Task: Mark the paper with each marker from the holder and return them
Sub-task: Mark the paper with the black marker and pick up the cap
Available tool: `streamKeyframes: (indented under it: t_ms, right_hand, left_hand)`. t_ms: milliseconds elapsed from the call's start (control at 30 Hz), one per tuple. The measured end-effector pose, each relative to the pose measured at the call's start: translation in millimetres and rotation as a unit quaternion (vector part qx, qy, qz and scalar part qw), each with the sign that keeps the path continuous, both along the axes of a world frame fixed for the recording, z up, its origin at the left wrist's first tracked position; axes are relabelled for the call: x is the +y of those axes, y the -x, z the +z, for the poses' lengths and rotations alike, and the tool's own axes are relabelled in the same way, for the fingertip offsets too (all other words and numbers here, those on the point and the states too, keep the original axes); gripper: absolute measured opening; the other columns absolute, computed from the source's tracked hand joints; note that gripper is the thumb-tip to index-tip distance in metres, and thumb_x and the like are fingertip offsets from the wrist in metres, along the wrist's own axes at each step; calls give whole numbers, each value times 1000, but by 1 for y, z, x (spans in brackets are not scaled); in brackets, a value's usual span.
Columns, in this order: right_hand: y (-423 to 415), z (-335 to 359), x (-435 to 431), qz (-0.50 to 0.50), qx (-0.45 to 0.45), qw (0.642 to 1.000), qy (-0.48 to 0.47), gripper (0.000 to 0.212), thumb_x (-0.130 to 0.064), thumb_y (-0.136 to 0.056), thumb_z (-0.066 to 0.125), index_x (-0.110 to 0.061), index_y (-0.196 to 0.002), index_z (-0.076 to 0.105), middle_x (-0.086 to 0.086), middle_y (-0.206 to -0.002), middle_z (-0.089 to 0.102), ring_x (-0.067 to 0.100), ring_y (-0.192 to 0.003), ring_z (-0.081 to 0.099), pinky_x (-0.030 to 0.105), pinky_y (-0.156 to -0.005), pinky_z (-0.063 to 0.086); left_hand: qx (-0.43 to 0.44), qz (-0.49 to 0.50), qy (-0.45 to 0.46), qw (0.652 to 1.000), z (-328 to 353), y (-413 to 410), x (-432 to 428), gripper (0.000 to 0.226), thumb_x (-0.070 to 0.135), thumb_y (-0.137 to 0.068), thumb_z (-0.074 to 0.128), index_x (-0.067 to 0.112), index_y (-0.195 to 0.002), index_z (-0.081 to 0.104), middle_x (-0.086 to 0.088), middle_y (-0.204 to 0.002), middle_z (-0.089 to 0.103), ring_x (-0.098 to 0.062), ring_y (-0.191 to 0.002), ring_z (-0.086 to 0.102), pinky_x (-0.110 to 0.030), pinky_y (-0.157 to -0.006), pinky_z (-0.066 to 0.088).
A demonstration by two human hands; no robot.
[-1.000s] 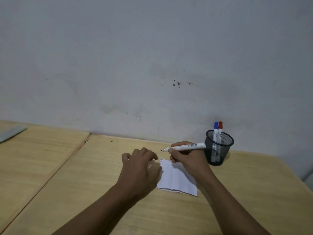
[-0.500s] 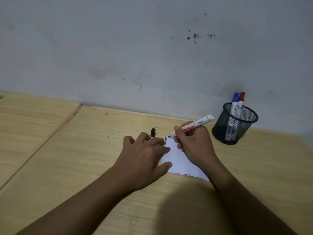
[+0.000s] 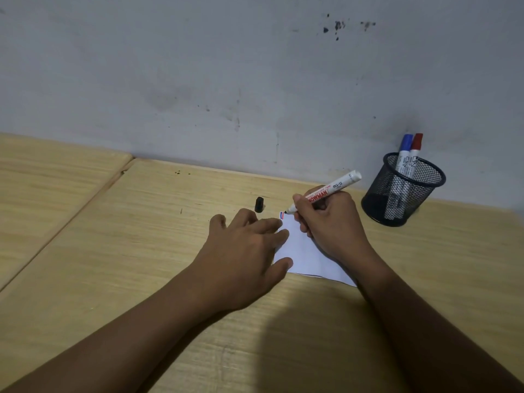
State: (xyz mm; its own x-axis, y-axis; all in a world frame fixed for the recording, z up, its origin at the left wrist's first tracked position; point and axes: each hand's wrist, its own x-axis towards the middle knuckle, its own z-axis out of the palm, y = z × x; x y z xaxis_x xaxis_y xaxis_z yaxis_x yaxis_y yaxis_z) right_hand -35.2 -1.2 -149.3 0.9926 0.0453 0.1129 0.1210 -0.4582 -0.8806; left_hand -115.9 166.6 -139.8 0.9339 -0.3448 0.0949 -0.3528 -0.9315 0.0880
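A small white paper (image 3: 304, 252) lies on the wooden table (image 3: 141, 251), with a blue and a red mark at its far left corner. My right hand (image 3: 330, 222) grips an uncapped white marker (image 3: 337, 185), its black tip touching the paper beside those marks. My left hand (image 3: 246, 251) lies flat, fingers spread, pressing the paper's left edge. The marker's black cap (image 3: 259, 204) rests on the table just beyond my left fingers. A black mesh holder (image 3: 402, 191) at the right holds a blue-capped marker (image 3: 404, 154) and a red-capped marker (image 3: 414, 156).
A grey stained wall (image 3: 255, 80) runs along the table's far edge, close behind the holder. A seam (image 3: 85, 211) splits the tabletop into two boards on the left. My forearms cross the near part of the table.
The view has tilted down and nearer. My right hand brought the marker's tip from the air down onto the paper. The black cap has come into view on the table.
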Motion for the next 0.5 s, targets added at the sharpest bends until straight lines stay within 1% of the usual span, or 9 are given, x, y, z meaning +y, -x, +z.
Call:
streamKeyframes:
  t_ms: [167, 300, 500]
  right_hand:
    - [1, 0, 0, 3, -2, 1000, 2, 26, -34, -96, 63, -9, -98, 72, 2, -79, 73, 12, -63, 70, 22, -60, 55]
    - [1, 0, 0, 1, 2, 1000, 3, 26, -33, -96, 63, -8, -99, 71, 4, -81, 73, 13, -64, 69, 22, -59, 53]
    - [2, 2, 0, 7, 6, 1000, 4, 23, -32, -96, 63, -10, -94, 71, 5, -79, 73, 16, -66, 71, 27, -64, 59]
  left_hand:
    - [27, 4, 1, 1000, -1, 5, -3, 51, 54, -98, 29, 29, -140, 39, 10, -157, 33, -20, -143, 24, -57, -106, 30]
    - [35, 5, -1, 999, 2, 4, -4, 49, 54, -97, 29, 30, -138, 41, 11, -156, 34, -19, -145, 24, -58, -106, 30]
    - [45, 8, -4, 999, 2, 3, -4, 52, 56, -97, 29, 31, -142, 37, 11, -158, 31, -19, -147, 21, -59, -110, 28]
